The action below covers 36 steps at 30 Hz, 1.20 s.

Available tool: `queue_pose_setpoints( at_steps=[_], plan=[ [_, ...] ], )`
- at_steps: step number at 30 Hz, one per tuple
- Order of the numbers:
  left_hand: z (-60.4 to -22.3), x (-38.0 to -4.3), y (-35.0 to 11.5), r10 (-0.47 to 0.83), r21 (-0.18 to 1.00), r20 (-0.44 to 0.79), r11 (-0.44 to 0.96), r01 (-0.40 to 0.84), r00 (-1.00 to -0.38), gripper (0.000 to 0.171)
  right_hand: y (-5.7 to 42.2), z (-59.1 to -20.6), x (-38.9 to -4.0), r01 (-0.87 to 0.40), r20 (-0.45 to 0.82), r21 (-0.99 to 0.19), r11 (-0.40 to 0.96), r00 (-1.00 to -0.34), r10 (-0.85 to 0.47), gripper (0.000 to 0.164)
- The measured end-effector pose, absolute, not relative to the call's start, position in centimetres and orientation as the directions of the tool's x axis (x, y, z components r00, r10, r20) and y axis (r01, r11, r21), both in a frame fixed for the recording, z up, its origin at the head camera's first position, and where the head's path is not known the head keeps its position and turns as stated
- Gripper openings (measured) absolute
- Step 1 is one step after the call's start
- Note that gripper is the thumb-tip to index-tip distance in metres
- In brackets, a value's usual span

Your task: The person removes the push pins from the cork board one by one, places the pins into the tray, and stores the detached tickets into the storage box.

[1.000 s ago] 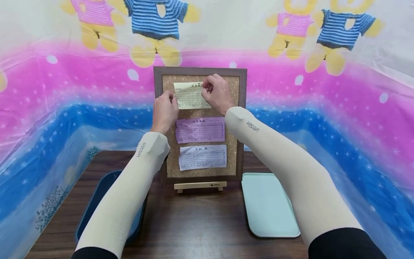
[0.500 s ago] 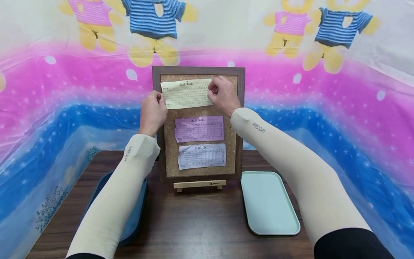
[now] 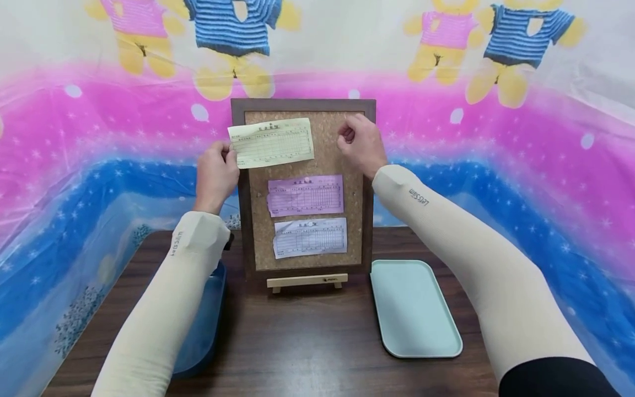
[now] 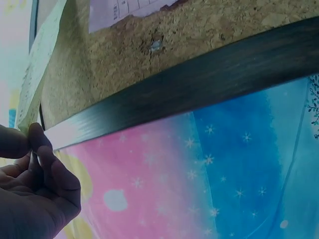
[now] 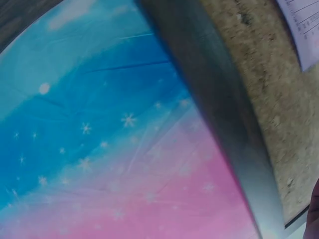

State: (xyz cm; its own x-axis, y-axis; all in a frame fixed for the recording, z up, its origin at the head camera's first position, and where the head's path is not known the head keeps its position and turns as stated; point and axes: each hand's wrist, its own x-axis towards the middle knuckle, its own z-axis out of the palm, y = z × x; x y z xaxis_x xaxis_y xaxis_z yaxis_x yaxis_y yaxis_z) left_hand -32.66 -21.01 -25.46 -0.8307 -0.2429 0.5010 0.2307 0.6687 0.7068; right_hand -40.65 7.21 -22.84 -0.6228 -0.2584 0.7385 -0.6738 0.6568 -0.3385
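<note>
Head view alone shows the right hand [image 3: 364, 143] curled, contents unclear; left-wrist view shows left hand [image 4: 42, 181] pinching yellow paper [image 4: 40, 69].

The left grip [image 3: 216, 177] is pinching the yellow slip [image 3: 273, 144] at its 9 o'clock edge, overlapping the corkboard [image 3: 328, 164] at 11 o'clock. The curled right grip [image 3: 363, 144] is hovering at 2 o'clock. A purple slip [image 3: 305, 197] is hanging centrally, a pale slip [image 3: 310, 240] at 6 o'clock.

Pale yellow printed slip [image 3: 273, 144], slightly tilted, in the left hand [image 3: 216, 175] before the corkboard [image 3: 329, 159]
</note>
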Motion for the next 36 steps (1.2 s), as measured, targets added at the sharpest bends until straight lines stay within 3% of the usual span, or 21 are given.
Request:
queue_pose_setpoints(
  at_steps=[12, 19, 26, 36],
  plan=[
    [-25.2, -31.5, -22.9, -0.266, 0.699, 0.485, 0.69, 0.187, -0.833, 0.034, 9.4, -24.1, -40.1, -0.688, 0.723, -0.284, 0.668, -0.611, -0.322, 0.006],
    [-25.4, -30.5, -24.6, -0.309, 0.7, 0.501, 0.694, 0.169, -0.808, 0.034, 10.5, -25.0, -39.5, -0.703, 0.703, -0.255, 0.664, -0.606, -0.373, 0.004],
    [-25.5, -29.4, -26.2, -0.342, 0.689, 0.519, 0.709, 0.147, -0.783, 0.036, 11.7, -26.1, -38.9, -0.737, 0.7, -0.171, 0.654, -0.558, -0.446, 0.004],
    [-26.3, -27.2, -28.3, -0.35, 0.67, 0.538, 0.729, 0.138, -0.767, 0.039, 13.0, -27.2, -38.0, -0.747, 0.692, -0.153, 0.647, -0.548, -0.47, 0.004]
  ],
)
